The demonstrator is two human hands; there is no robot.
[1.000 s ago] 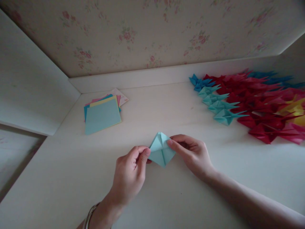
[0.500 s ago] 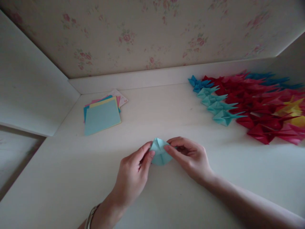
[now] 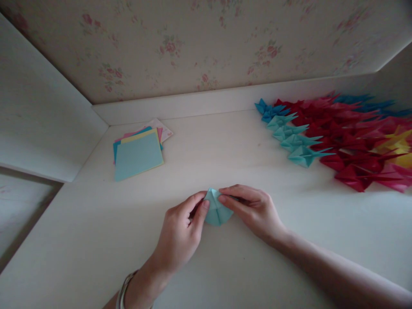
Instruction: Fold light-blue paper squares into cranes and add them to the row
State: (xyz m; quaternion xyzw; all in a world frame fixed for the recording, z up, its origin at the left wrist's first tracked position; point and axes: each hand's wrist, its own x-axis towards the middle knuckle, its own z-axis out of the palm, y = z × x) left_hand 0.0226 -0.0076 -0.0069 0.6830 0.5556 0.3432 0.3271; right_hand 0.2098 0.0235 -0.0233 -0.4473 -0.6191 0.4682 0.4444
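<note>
A partly folded sheet of light aqua origami paper [image 3: 219,214] is held low over the white table, its pointed tip facing the wall. My left hand [image 3: 183,227] pinches its left edge between thumb and fingers. On the opposite side, my right hand [image 3: 254,210] grips the upper right edge, thumb on the front face and fingers behind. Creases run down the middle of the paper. The fingers cover both its side edges, and its back is hidden.
A fanned stack of square paper [image 3: 140,156], aqua on top, lies at the back left. Several aqua folded paper pieces [image 3: 304,155] stand in a row at the back right, beside many red pieces [image 3: 354,176], with pink, blue and yellow ones. A floral-papered wall [image 3: 206,47] rises behind.
My right thumb and fingers have shifted slightly left along the paper's upper edge and closed together nearer its tip. My left hand keeps its pinch almost unchanged.
</note>
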